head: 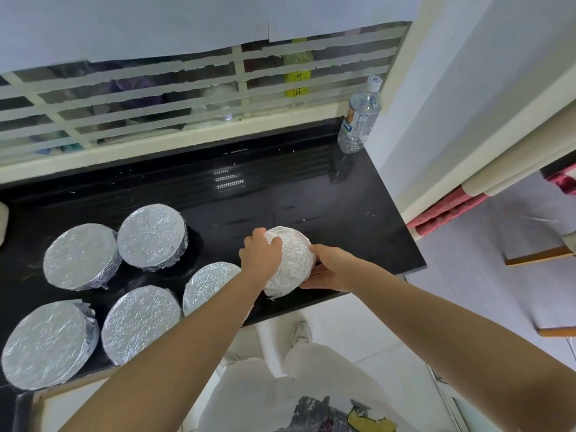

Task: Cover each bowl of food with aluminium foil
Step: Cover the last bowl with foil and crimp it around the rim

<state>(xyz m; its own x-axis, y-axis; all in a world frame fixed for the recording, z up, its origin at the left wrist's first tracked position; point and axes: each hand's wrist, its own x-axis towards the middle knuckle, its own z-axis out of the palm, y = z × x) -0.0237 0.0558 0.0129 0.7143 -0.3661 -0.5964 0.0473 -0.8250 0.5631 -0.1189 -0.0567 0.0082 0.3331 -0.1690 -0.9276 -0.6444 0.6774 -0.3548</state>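
A foil-covered bowl (291, 260) sits near the front right of the black counter (343, 213). My left hand (260, 254) curls over its left rim, fingers pressing the foil down. My right hand (327, 269) cups its right side with fingers straight under the edge. Several other foil-covered bowls stand to the left: one (152, 236) at the back, one (81, 257) beside it, one (208, 285) partly behind my left arm, one (140, 322) and one (46, 344) at the front.
A clear water bottle (358, 116) stands at the counter's back right corner. A barred window (187, 98) runs behind the counter. White tiled floor (358, 332) and a red mat (452, 207) lie to the right.
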